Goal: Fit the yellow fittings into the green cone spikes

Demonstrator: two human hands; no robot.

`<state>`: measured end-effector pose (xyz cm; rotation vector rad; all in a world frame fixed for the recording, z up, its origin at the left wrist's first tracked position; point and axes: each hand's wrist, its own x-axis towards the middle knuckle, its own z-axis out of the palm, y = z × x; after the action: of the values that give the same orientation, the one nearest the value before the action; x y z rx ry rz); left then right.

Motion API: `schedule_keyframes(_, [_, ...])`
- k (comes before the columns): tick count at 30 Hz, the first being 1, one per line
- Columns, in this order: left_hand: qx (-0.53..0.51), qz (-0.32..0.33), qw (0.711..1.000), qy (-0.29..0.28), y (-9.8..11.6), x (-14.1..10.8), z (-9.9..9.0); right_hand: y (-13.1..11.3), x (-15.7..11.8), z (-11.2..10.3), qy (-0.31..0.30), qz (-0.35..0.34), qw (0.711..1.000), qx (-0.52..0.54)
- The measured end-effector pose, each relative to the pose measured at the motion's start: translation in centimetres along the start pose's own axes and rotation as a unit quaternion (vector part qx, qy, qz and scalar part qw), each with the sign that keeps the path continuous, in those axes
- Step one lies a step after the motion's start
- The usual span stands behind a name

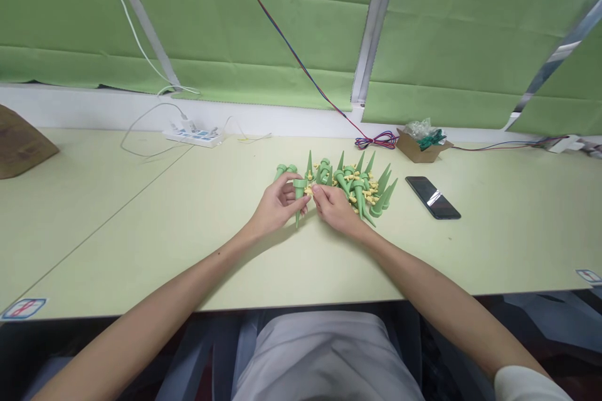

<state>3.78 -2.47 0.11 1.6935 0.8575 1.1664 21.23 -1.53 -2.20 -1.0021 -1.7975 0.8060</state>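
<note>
Cardboard box [418, 151] holds clear plastic [417, 128] and green material [433, 139]; hands [273, 205] grip a green spike [300, 192].

The held yellow piece [308, 190] is partly covered — the brown object [22, 145] is cropped at left.

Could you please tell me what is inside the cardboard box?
The cardboard box holds crumpled clear plastic and something dark green. Whatever lies beneath them is covered and cannot be seen.

One phone [433, 198], one cardboard box [416, 151], two stickers [24, 308] counted.
Over ten green spikes [359, 196] are seen, overlapped past exact counting; four blinds [273, 31] are shown.
</note>
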Motion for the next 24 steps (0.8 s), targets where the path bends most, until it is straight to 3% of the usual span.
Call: schedule_keyframes(24, [0.151, 0.064, 0.986, 0.02, -0.63, -0.25, -0.11, 0.58, 0.47, -0.01, -0.005, 0.026, 0.999, 0.037])
